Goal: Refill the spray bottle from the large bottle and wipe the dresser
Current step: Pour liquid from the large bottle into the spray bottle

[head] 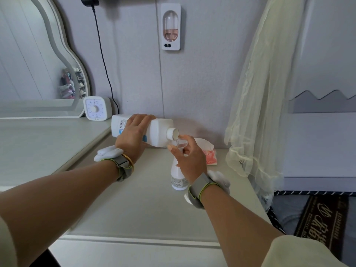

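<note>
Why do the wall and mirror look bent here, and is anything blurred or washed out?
Head view: the wide-angle lens bows the wavy white-framed mirror and the edges of the pale dresser top; light is soft and even, shadows faint; the large white plastic bottle looks slightly washed out; the thin clear stream at its mouth is hard to see.

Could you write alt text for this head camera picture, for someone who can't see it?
A left hand tips a large white bottle, pouring clear liquid into a funnel that the right hand holds atop a small spray bottle standing on a white dresser.
</note>
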`<state>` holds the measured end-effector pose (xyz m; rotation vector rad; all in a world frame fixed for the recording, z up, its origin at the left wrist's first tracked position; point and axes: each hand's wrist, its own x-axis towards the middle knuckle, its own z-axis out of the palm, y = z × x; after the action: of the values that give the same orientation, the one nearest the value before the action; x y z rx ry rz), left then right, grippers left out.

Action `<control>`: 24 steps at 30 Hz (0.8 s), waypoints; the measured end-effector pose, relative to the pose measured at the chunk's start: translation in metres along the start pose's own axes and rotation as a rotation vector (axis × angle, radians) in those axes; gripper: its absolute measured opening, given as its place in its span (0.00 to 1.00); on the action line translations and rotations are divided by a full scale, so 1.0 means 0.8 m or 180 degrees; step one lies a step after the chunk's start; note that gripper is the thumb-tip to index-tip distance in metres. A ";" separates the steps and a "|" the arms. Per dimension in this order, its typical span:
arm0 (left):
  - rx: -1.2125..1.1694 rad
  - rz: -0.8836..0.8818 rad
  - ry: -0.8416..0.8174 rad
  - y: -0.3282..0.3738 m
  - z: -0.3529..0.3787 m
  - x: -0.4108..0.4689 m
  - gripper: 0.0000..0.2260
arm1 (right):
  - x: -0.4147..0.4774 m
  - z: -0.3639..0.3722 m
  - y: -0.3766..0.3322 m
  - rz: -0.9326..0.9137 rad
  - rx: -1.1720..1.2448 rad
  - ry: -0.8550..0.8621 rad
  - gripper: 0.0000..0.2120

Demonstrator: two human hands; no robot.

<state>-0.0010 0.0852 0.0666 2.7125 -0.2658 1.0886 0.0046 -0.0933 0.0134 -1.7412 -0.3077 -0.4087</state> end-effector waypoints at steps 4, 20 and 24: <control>-0.0035 -0.0023 -0.0003 0.000 0.001 0.001 0.35 | 0.000 -0.001 0.000 0.0035 0.0034 -0.0022 0.21; 0.0010 0.0019 -0.0002 -0.001 0.001 0.001 0.36 | -0.001 -0.001 -0.001 0.0037 0.0016 -0.0008 0.20; -0.0002 0.0026 -0.0009 -0.002 0.001 0.001 0.36 | -0.001 -0.001 -0.001 0.0053 0.0023 0.0005 0.20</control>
<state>0.0002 0.0862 0.0666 2.7149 -0.2780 1.0867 0.0036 -0.0939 0.0136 -1.7351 -0.2931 -0.3966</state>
